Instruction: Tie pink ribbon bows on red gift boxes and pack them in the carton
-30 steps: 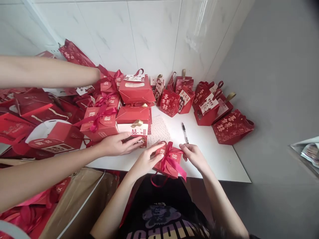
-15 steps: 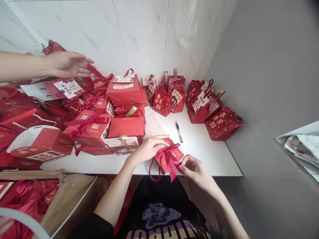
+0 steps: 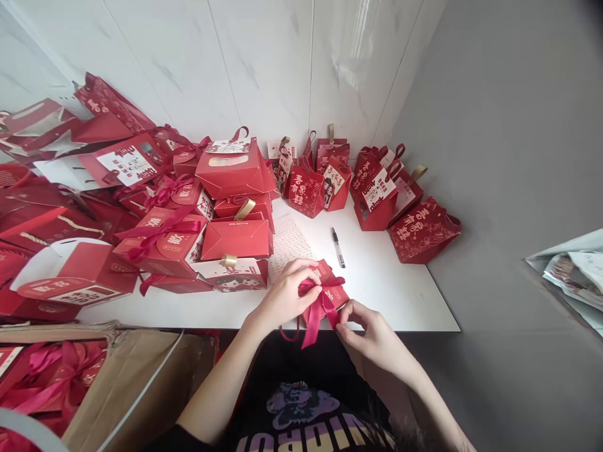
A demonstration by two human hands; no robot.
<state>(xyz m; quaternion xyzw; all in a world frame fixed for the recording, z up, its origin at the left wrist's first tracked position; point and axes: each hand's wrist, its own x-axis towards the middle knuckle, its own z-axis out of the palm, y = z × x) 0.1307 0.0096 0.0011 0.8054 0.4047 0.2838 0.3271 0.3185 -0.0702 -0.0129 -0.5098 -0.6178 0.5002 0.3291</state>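
Ribbon point(image 3: 315, 317) on the small red box point(image 3: 333, 290), set at the near edge of the table point(image 3: 405, 301) near the pen point(image 3: 336, 247), is pinched at the bow by the left hand point(image 3: 282, 298) and, seemingly, at one tail by the curled right hand point(image 3: 372, 333).

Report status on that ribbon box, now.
Left hand pinching the bow atop the small red box. Right hand pinching the bow's right side. Box at table edge; pen and stacked boxes stand apart.
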